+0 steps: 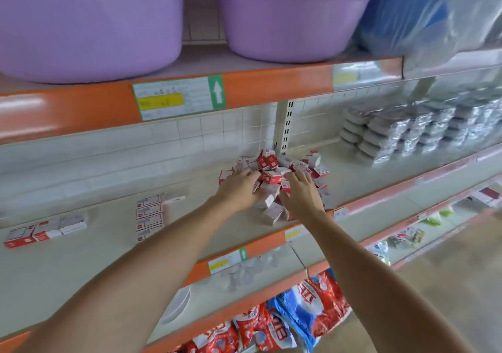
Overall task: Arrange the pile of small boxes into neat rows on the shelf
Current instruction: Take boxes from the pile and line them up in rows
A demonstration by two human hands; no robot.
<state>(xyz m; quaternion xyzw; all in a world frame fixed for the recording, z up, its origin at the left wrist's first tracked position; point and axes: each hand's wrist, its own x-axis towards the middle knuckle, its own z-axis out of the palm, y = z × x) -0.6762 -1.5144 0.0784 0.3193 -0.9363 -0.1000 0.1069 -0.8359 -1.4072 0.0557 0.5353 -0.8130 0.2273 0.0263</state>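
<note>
On the middle shelf (81, 257), a cream board with an orange front edge, a loose pile of small red-and-white boxes (274, 170) lies heaped against the tiled back wall, just in front of a slotted metal upright (286, 127). Both bare arms reach in from below. The left hand (239, 189) lies on the left flank of the pile, fingers stretched forward and touching the boxes, not curled round any of them. The right hand (301, 192) rests on the right flank, fingers spread and flat over the boxes; it too grips nothing that can be seen. Between the two hands a few boxes stand tilted on their edges.

Further left on the same shelf, well apart from the pile, a short column of boxes (149, 217) lies flat, one behind another. At the far left a second short row of boxes (46, 230) lies side by side near the shelf's front.

To the right of the pile, stacks of clear-wrapped packs (402, 132) fill the shelf. On the shelf above sit two purple tubs (293, 18) and a blue item in clear plastic (423, 13). A price label with a green arrow (179, 97) is stuck on the upper shelf's orange edge. Below, red, white and blue bags (298, 312) lie on a lower shelf.
</note>
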